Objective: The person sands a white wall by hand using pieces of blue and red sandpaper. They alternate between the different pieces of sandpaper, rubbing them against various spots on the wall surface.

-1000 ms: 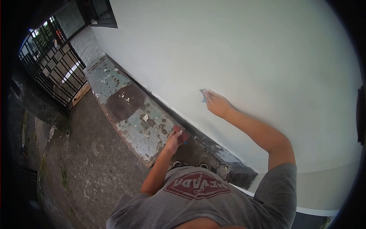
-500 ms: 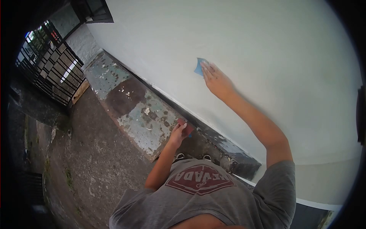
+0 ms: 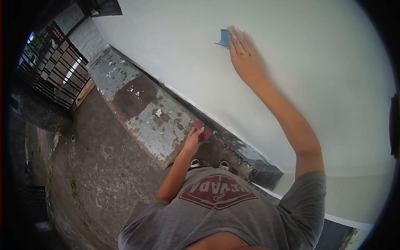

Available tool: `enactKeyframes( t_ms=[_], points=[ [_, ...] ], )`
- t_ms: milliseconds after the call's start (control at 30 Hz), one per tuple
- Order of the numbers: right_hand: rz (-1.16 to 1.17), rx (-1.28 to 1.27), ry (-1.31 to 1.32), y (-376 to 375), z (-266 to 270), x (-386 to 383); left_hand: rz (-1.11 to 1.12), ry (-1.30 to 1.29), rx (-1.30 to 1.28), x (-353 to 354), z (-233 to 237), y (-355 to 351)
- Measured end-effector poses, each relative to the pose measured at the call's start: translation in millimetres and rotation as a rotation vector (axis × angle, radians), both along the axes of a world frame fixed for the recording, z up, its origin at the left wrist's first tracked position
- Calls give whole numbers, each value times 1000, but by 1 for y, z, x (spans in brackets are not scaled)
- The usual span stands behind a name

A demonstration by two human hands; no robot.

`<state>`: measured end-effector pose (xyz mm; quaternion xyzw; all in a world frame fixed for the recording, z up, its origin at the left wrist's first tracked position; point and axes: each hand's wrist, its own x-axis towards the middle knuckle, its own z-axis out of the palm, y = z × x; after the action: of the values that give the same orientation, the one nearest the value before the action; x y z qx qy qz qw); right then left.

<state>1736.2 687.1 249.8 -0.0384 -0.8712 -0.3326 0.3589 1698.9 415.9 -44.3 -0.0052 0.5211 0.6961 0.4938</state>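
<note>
High on the white wall (image 3: 196,71), my right hand (image 3: 246,52) lies with its fingers close together over a small piece of blue sandpaper (image 3: 224,38), pressing it to the surface. The sheet's left edge sticks out past the fingers and curls off the wall; the rest is hidden under the hand. Pale dust coats those fingers. Lower down, my left hand (image 3: 193,139) is closed on a folded piece of reddish-brown sandpaper (image 3: 203,130), held in front of my body above the end of the ledge. A bit of blue (image 3: 207,141) shows just below it.
A concrete ledge (image 3: 141,108) with peeling paint runs along the wall's foot. Left of it is rough concrete floor (image 3: 104,166), with a black metal gate (image 3: 58,71) beyond. My shoes (image 3: 223,165) stand near a dark raised base (image 3: 266,175) by the wall.
My right hand has slid upward along the wall with the blue sandpaper, its arm stretching farther. My left hand keeps its hold on the reddish-brown sandpaper, and the view has shifted slightly.
</note>
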Motion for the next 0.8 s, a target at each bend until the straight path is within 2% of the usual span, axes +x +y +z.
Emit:
enactKeyframes(
  t_ms=[100,200,267,367,433,467,500,567,633,733,800],
  points=[
    [33,-2,-107,4,-70,-5,-20,-6,12,3,-5,-5],
    [2,-152,-201,-7,-120,4,-14,-8,25,1,-5,-10],
    [121,-410,-185,-21,-141,16,-3,-12,35,-1,4,-14],
    [162,-863,-94,-49,-188,42,56,32,103,-3,12,-15],
    [301,-1499,104,-78,-207,56,21,31,175,-5,20,-14],
    [316,-1441,258,-89,-231,56,-3,55,223,-6,24,-11],
    [268,-1756,281,-97,-255,63,-35,76,263,-5,27,-9],
    [142,-1982,298,-113,-273,73,-94,107,310,-2,32,-5],
    [195,-2386,489,-116,-320,79,-144,122,330,3,38,-1],
    [140,-2731,470,-131,-271,90,-184,41,383,8,40,5],
    [196,-2724,490,-131,-273,94,-176,17,381,11,35,11]
  ],
)
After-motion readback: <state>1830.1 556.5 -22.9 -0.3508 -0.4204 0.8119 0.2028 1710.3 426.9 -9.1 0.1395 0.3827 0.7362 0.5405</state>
